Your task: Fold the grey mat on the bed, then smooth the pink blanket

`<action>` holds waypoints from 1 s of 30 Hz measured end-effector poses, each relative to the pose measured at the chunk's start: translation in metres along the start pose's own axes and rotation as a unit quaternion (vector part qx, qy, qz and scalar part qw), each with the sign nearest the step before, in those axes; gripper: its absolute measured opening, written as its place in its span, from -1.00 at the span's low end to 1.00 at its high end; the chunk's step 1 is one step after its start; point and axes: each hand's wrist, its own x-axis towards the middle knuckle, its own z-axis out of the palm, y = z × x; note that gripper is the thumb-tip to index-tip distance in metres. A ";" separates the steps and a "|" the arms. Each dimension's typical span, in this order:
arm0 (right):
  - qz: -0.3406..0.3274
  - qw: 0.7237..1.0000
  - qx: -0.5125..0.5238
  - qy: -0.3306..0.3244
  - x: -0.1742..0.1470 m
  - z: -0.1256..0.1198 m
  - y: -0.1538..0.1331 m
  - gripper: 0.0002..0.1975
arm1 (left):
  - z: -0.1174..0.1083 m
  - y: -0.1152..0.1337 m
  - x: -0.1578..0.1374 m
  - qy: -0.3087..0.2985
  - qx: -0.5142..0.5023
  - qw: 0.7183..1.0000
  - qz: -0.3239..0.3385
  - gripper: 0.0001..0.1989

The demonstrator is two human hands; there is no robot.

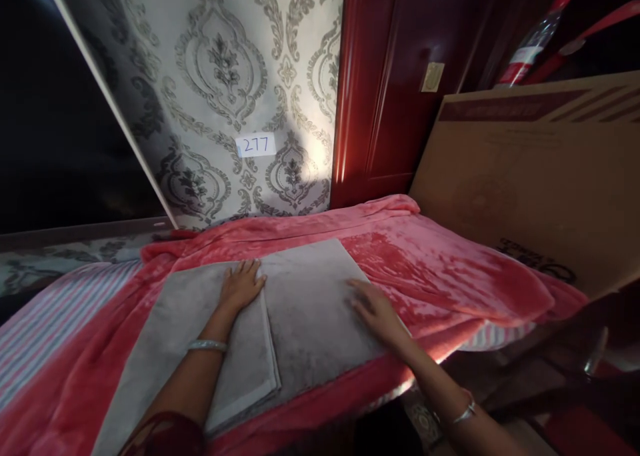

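Note:
A grey, velvety cloth (pixel 305 309) lies spread over a pink-red plush blanket (pixel 425 256). Its left part is doubled over, and a layered edge runs down the middle. My left hand (pixel 243 286) rests flat on this folded part near the far edge, fingers stretched out, with a light bangle on the wrist. Over the right part of the cloth is my right hand (pixel 375 313), slightly blurred, its fingers apart and nothing held. Whether the right fingertips touch the cloth, I cannot tell.
A striped sheet (pixel 75 303) shows under the blanket at left. At right stands a large cardboard box (pixel 530 176), with a red-capped bottle (pixel 530 49) behind its top edge. A patterned wall with a paper label (pixel 256 145) reading 277 and a dark screen (pixel 65 123) border the back.

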 end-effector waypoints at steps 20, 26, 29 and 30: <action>0.312 0.815 0.482 -0.072 0.020 -0.044 0.019 -0.45 | -0.011 0.033 -0.026 -0.046 0.001 0.995 0.084 -0.34; 0.357 0.782 0.509 -0.032 0.002 -0.035 0.009 -0.64 | 0.003 0.040 -0.039 -0.018 0.000 0.995 0.096 -0.35; 0.345 0.807 0.479 -0.015 0.001 -0.039 0.004 -0.68 | 0.004 0.038 -0.043 0.023 -0.006 0.994 0.104 -0.39; 0.347 0.811 0.471 -0.020 0.001 -0.040 0.003 -0.68 | 0.005 0.037 -0.044 0.029 -0.006 0.994 0.107 -0.40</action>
